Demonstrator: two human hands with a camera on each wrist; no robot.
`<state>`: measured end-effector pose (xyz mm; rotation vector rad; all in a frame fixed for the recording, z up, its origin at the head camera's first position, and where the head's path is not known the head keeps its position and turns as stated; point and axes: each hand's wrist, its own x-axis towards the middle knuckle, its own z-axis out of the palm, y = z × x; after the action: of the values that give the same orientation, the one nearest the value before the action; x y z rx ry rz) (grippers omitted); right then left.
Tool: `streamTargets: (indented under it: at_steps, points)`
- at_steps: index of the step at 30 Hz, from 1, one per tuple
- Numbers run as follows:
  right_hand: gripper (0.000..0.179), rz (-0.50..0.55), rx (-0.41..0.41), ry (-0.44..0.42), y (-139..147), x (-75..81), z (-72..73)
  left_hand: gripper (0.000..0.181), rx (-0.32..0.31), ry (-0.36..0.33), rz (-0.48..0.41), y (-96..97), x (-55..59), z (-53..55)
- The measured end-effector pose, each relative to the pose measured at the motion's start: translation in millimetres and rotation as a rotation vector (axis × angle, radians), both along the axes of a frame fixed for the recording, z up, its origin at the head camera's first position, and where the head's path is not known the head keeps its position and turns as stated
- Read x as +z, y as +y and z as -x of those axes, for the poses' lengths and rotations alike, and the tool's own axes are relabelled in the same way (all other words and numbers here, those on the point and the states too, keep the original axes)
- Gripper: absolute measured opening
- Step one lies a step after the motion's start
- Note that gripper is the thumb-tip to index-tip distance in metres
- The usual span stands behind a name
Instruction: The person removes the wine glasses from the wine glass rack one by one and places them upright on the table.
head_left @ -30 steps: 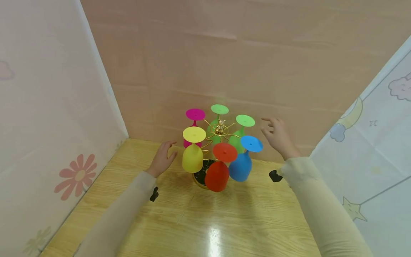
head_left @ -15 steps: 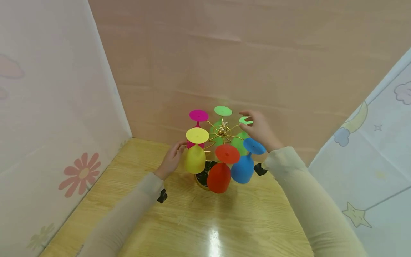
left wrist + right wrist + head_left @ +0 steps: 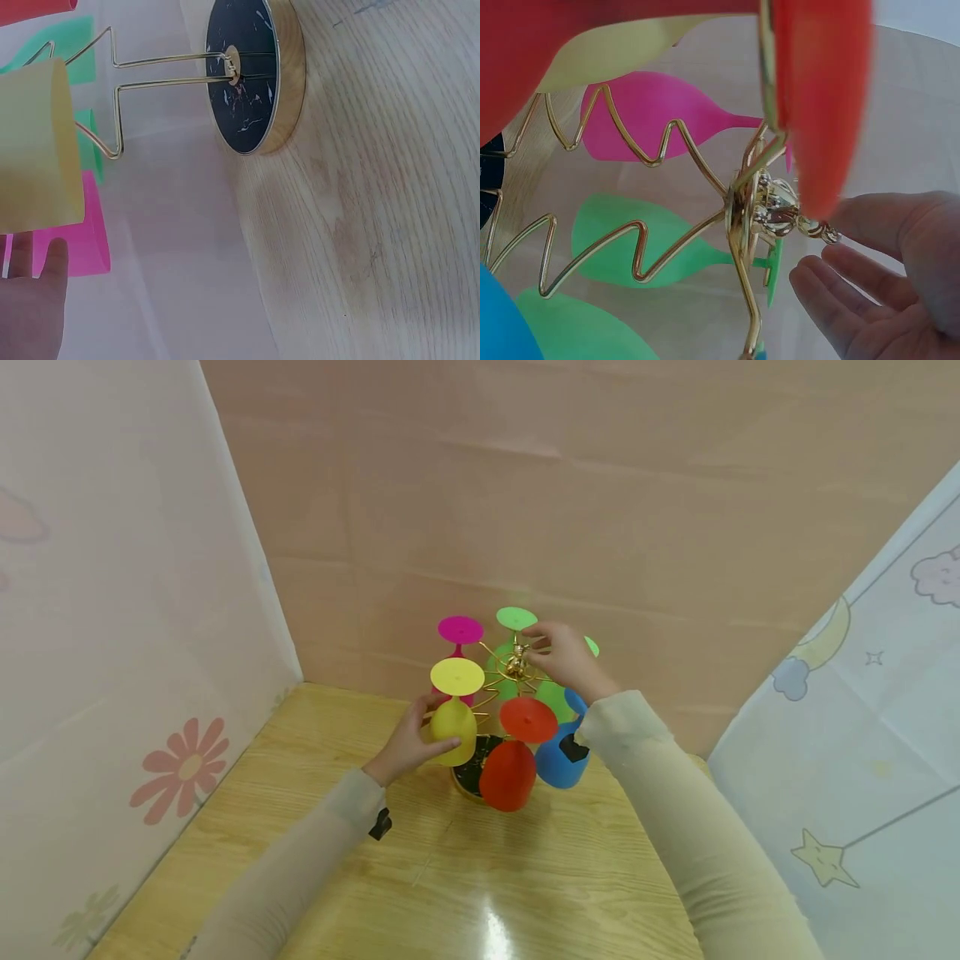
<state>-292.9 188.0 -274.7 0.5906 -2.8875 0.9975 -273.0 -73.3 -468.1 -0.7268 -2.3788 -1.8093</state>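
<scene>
A gold wire rack shaped like a Ferris wheel (image 3: pixel 735 202) holds several upside-down plastic goblets. My left hand (image 3: pixel 405 747) is at the yellow goblet (image 3: pixel 454 722), thumb in front and fingers partly hidden behind; in the left wrist view its fingers lie along the goblet's lower side, and firm contact is unclear. My right hand (image 3: pixel 566 660) is beside the small gold bear figure (image 3: pixel 515 660) on top of the rack. Its thumb and fingertips stand around the bear's head in the right wrist view, spread rather than closed.
Red (image 3: pixel 508 777), blue (image 3: pixel 558 760), magenta (image 3: pixel 461 629) and green (image 3: pixel 516 618) goblets hang around the rack. Its black round base (image 3: pixel 244 75) with a gold rim stands on the wooden table (image 3: pixel 420 877). Printed cloth panels enclose the table's back and sides.
My right hand has moved left, over the blue and rear green goblets, to the bear. My left hand has moved right, bringing its thumb in front of the yellow goblet. The rack looks still.
</scene>
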Motion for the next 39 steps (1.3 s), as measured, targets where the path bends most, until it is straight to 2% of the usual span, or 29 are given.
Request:
streamTargets:
  at_steps: [11,23,33,39]
  points:
    - [0.033,-0.020,0.000,0.019,-7,-3.7,2.9,0.082,0.015,0.006,0.031,5.5,-4.3,-2.8]
    - [0.030,-0.013,-0.020,0.037,-14,-4.7,1.8,0.079,0.042,0.040,0.022,4.6,-8.9,-2.5]
    - [0.028,-0.008,-0.015,0.061,-15,-6.2,2.8,0.080,0.060,0.053,0.029,4.8,-3.8,-4.7]
    - [0.029,-0.014,-0.027,0.064,-14,-7.0,2.2,0.081,0.069,0.073,0.011,6.3,1.3,-2.1]
